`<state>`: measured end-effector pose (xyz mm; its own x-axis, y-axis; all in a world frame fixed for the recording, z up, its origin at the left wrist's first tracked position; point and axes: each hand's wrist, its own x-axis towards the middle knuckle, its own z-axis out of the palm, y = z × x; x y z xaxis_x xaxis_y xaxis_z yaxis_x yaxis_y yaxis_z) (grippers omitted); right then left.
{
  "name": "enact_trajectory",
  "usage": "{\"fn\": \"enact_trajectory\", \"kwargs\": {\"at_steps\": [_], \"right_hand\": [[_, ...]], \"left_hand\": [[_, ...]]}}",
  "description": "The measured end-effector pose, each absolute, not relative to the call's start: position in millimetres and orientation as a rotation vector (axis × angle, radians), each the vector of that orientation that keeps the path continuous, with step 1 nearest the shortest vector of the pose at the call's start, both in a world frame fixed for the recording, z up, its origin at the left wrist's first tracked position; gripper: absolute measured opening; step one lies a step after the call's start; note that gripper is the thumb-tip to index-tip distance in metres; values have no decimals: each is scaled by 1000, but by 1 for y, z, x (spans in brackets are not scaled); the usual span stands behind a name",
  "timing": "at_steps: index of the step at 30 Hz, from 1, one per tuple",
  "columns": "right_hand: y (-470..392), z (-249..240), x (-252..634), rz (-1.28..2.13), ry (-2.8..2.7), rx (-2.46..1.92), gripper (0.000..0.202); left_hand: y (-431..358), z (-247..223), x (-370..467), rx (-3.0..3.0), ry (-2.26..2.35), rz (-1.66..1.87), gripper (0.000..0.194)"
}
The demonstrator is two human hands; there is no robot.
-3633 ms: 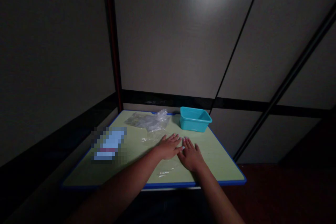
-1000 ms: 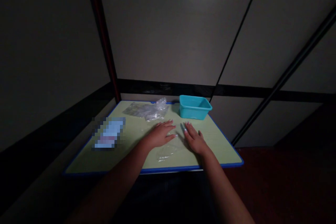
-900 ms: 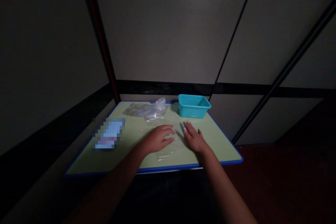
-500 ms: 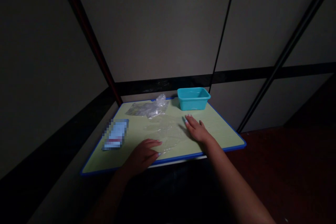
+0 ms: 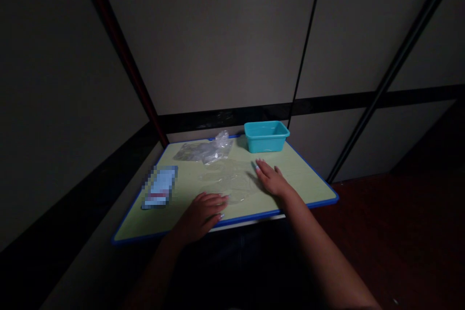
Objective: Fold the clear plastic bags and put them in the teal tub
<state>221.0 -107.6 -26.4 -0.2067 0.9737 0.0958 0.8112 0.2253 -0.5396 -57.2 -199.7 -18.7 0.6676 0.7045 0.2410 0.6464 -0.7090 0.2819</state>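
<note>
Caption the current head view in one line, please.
Two bare hands over a pale green table, with clear plastic film, crumpled plastic and a turquoise basin.

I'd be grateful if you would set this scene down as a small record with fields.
left hand: open, at the table's near edge, beside the clear film
right hand: open, palm down at the film's right side
clear film: thin, spread out between the hands
crumpled plastic bag: beyond the film, toward the left
tub: turquoise, upright, far right
pixelated item: left side, identity unclear
table: pale green top, blue edge
contact with film: cannot tell
</note>
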Motion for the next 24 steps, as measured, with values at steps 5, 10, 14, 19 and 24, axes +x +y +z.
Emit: {"fn": "enact_trajectory", "kwargs": {"at_steps": [5,10,14,19,24], "right_hand": [[-109,-25,221,521,-2098,-1627,53],[-113,-24,221,548,-2035,-1526,54],[-114,-23,221,612,-1984,-1402,47],[-113,-18,223,580,-1938,-1112,35],[-113,-17,224,637,-1921,-1101,27]], "left_hand": [[-197,-23,-61,2654,1134,553,40],[-191,-22,-59,2567,1000,878,32],[-174,-11,-48,2455,933,1004,24],[-138,11,-39,2275,1002,846,21],[-108,18,-38,2139,1039,714,21]]}}
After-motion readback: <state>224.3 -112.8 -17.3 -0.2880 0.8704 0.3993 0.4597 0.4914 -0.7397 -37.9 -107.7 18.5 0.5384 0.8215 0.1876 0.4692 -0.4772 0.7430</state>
